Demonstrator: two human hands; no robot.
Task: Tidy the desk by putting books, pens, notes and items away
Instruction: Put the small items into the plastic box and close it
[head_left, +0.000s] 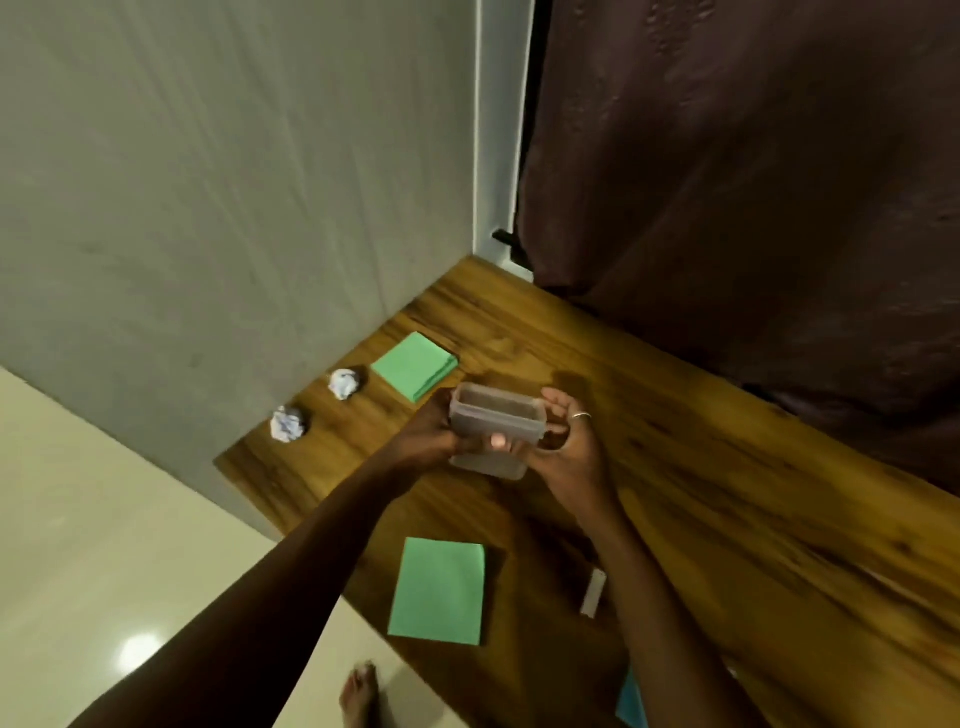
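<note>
I hold a box (493, 434) with both hands, a little above the desk (727, 519). The box is of cloudy clear plastic and its open top looks up to me. My left hand (428, 431) grips its left end, the fingers curled under and around it; one fingertip shows through the plastic wall. My right hand (566, 452) grips the right end, thumb and fingers bent around the edge. There is a ring (581, 415) on one finger of this hand.

On the desk, behind the box and near the wall (234, 182), lies a green pad (415, 371). Beside it are a paper ball (344, 383) and a second paper ball (287, 423), both crumpled and white. Between my arms lies a green sheet (439, 592), flat. A small white piece (594, 592) lies just beside my right forearm; I cannot tell what it is. A blue corner (631, 701) shows under that arm. A dark curtain (753, 182) hangs along the far side of the desk. My bare foot (358, 696) is on the floor (104, 519).
</note>
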